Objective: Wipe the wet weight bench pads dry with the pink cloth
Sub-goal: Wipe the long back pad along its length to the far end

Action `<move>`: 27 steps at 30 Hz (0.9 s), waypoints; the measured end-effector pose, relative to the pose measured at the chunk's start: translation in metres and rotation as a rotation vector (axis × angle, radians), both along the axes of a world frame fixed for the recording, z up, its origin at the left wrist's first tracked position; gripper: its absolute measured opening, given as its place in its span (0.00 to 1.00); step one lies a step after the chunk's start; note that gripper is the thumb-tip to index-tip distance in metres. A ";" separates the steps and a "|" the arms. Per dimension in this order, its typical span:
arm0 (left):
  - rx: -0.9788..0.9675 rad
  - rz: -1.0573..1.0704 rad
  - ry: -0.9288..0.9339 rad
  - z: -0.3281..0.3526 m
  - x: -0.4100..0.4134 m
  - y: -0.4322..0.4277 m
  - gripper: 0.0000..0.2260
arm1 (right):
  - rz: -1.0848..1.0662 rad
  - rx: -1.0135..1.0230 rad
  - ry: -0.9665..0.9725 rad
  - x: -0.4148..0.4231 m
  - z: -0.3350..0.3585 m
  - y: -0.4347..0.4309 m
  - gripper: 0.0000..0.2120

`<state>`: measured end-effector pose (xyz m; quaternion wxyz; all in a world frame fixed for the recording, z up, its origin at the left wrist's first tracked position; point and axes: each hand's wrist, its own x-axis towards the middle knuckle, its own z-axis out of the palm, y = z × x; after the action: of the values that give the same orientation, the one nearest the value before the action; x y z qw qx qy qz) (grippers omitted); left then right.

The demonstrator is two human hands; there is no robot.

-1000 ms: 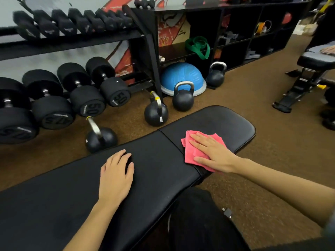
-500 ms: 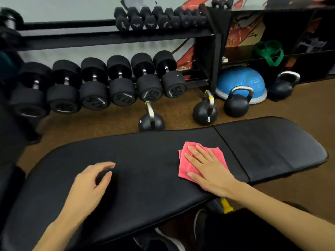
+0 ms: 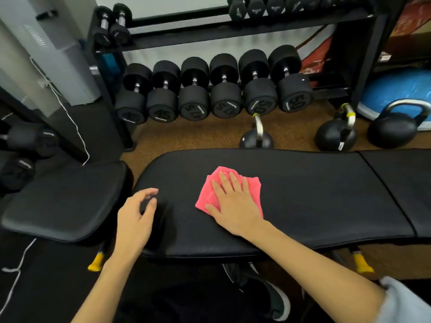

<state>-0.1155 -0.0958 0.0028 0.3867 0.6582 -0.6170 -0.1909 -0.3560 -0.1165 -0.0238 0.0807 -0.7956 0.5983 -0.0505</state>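
Note:
The long black back pad [image 3: 314, 194] of the weight bench runs across the middle of the head view, with the seat pad [image 3: 405, 180] joined at its right. A folded pink cloth [image 3: 253, 188] lies on the left half of the back pad. My right hand [image 3: 233, 203] lies flat on top of the cloth, fingers spread, pressing it onto the pad. My left hand [image 3: 136, 220] hovers over the pad's left end with fingers loosely curled and nothing in it. A separate black pad [image 3: 63, 201] of another bench sits lower at the left.
Behind the bench a dumbbell rack [image 3: 233, 33] holds a row of large black dumbbells [image 3: 210, 89]. Three kettlebells [image 3: 256, 136] stand on the brown floor just past the bench, next to a blue balance dome [image 3: 396, 87]. A white cord [image 3: 77, 129] hangs at the left.
My right hand has slid the pink cloth leftwards from the seat pad along the back pad. My left hand lifted off the pad and moved to its left end. The view has panned left.

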 end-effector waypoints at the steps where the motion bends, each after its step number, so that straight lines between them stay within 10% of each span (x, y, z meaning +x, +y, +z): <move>1: 0.000 0.013 0.022 0.001 0.002 0.003 0.11 | 0.034 0.001 -0.011 0.018 0.001 -0.001 0.35; 7: 0.038 0.173 0.189 0.004 0.035 0.050 0.10 | 0.255 -0.032 -0.069 0.098 0.005 0.022 0.35; 14: 0.358 0.323 0.925 -0.017 0.036 0.091 0.11 | 0.301 0.107 -0.311 0.142 0.012 0.041 0.29; 22: 0.362 0.334 1.177 -0.002 0.032 0.109 0.14 | 0.227 0.627 -0.998 0.177 0.037 0.058 0.23; 27: 0.315 0.535 1.253 0.028 0.061 0.140 0.22 | 0.249 0.707 -1.106 0.199 0.043 0.078 0.20</move>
<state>-0.0541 0.0445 0.0306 0.6033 0.6019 -0.0594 -0.5198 -0.1566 -0.0381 0.0191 0.6367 -0.6413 0.3530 -0.2422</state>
